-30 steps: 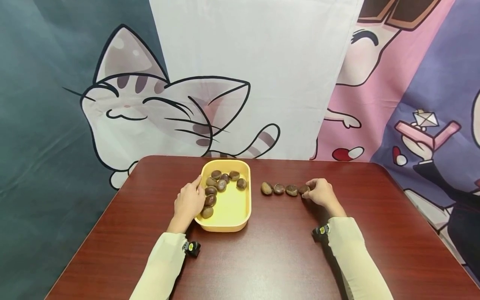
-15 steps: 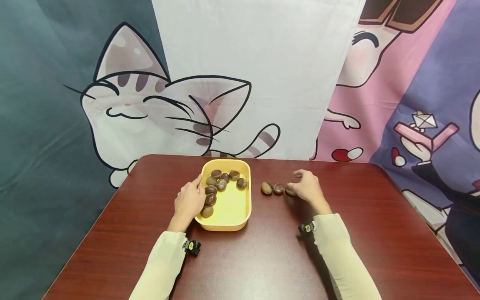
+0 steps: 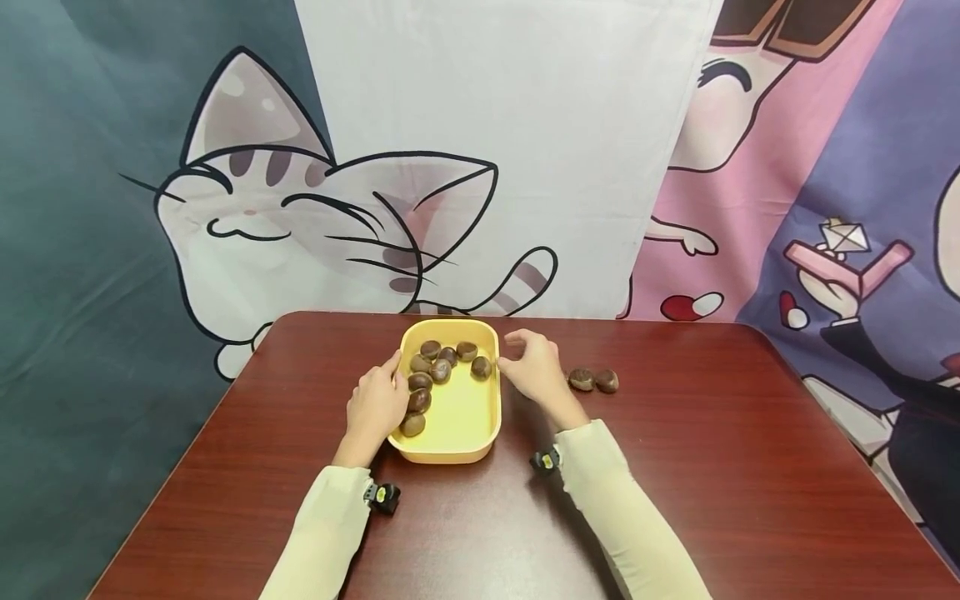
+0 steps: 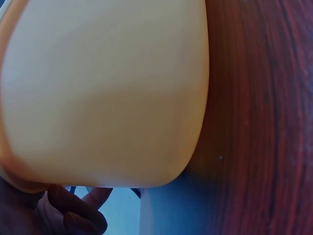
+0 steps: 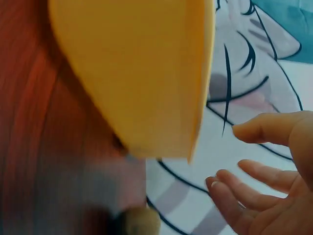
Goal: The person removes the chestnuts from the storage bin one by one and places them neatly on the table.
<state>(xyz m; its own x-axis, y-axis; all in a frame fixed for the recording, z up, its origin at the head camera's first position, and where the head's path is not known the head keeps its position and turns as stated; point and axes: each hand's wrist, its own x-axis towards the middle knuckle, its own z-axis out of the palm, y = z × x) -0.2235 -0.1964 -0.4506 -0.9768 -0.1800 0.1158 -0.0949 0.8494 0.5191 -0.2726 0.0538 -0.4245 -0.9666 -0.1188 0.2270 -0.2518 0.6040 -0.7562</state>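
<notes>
A yellow plastic tray (image 3: pixel 457 437) holds several brown chestnuts (image 3: pixel 419 401), mostly along its left side and far end. On its left rim, my left hand (image 3: pixel 377 407) grips the tray; the left wrist view shows fingers (image 4: pixel 78 210) bent under that rim. My right hand (image 3: pixel 536 371) is raised beside the right rim. In the right wrist view, its thumb and fingers (image 5: pixel 264 128) are spread with nothing between them. Two chestnuts (image 3: pixel 582 380) lie side by side on the table right of this hand, which hides the left part of their row. Another chestnut (image 5: pixel 142 221) shows low in the right wrist view.
The dark red wooden table (image 3: pixel 450 533) runs back to a cloth backdrop (image 3: pixel 510 100) printed with a cartoon cat. Each wrist wears a small black camera (image 3: pixel 386 498).
My right hand has let go of the rightmost chestnut in the row and moved left, over the row, to the tray's right rim. My left hand has stayed on the tray.
</notes>
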